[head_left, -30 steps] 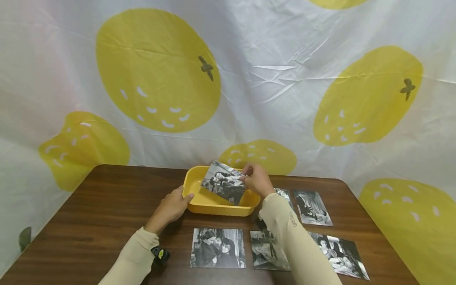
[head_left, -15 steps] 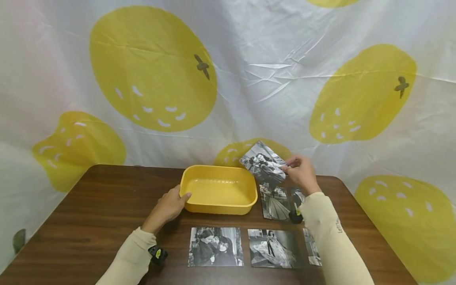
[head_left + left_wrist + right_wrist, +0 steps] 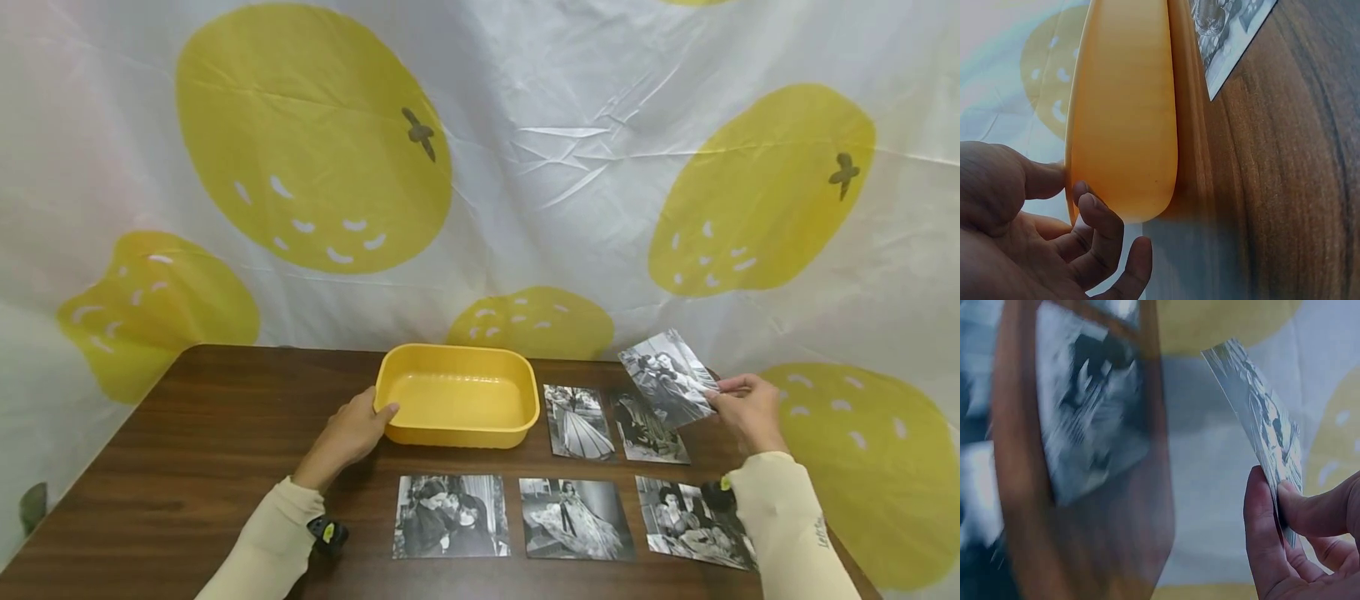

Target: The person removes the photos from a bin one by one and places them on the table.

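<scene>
A yellow plastic tub [image 3: 456, 398] stands empty at the back middle of the brown table [image 3: 187, 433]. My left hand [image 3: 372, 414] grips its left rim, thumb on the lip and fingers curled against the outer wall; the left wrist view shows the tub [image 3: 1125, 112] against those fingers [image 3: 1100, 219]. My right hand [image 3: 718, 398] pinches a black-and-white photo [image 3: 667, 377] by its right edge, tilted in the air above the table's far right. In the right wrist view thumb and fingers [image 3: 1266, 519] clamp that photo [image 3: 1263, 419] nearly edge-on.
Two photos [image 3: 577, 421] [image 3: 647, 432] lie flat to the right of the tub. Three more [image 3: 452, 517] [image 3: 573, 518] [image 3: 686, 523] form a row along the near edge. A white sheet with yellow fruit prints [image 3: 315, 142] hangs behind the table.
My right hand has lifted the photo out from over the tub and carried it right, past the two flat photos. The left hand has stayed on the tub's rim.
</scene>
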`<state>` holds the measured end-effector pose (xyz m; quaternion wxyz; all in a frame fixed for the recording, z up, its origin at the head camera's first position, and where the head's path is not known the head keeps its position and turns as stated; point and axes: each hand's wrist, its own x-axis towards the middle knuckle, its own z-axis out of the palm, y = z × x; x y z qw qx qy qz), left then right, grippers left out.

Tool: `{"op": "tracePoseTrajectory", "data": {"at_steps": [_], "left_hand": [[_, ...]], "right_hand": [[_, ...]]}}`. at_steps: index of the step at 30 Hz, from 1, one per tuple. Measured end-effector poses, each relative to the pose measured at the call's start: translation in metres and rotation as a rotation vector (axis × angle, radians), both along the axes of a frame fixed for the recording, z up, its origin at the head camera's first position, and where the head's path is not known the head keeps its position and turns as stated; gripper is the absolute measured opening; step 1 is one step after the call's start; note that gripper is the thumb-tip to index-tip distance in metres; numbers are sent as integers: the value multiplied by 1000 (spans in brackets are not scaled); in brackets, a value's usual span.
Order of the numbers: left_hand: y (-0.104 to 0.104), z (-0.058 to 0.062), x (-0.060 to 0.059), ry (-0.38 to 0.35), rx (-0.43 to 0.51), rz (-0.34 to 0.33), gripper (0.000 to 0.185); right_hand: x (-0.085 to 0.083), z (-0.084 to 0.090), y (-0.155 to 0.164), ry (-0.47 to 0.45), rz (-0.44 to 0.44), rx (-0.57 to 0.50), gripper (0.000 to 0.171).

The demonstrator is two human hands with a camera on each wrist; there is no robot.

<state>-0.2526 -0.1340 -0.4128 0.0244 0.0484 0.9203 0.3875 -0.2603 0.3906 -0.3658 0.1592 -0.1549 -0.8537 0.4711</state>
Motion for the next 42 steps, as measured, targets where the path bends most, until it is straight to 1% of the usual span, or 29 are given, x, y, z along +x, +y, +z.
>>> {"op": "tracePoseTrajectory", "data": {"at_steps": [3,7,12,15,16,18,23,26,28,32,36,38,40,42], "left_hand": [[-2,0,0,-11,6,0,45],[-5,1,1,-11,3,5,45],[-10,1,4,-10,-11,18,43],[-12,2,5,-13,-5,19,45],[-12,3,6,-14,-4,18,46],[-12,3,6,-24,0,19,47],[-12,3,3,-25,-5,21,47],[-11,2,2,-17,0,12,48],[-11,2,1,-25,4,10,48],[-11,2,0,-30,5,14,49],[-12,1,0,-15,-8,17,48],[-12,1,1,-16,-18,29,54],[-15,3,3,-15,-23,51,61],[-19,7,6,0,-21,82,68]], "right_hand": [[9,-8,16,-49,-30,-76,20],[19,-20,28,-82,-52,-192,21],[29,-39,39,-130,-79,-234,18],[34,-49,45,-157,-97,-213,13],[36,-52,47,-162,-97,-194,13],[38,-55,51,-178,-92,-113,17],[39,-56,61,-243,-75,170,27],[40,-58,65,-273,-76,273,29],[41,-60,68,-281,-73,330,29],[42,-61,71,-291,-56,415,31],[41,-64,73,-299,-35,471,32],[41,-65,75,-309,-21,494,33],[41,-65,77,-313,-25,485,34],[41,-64,77,-306,-50,459,36]]}}
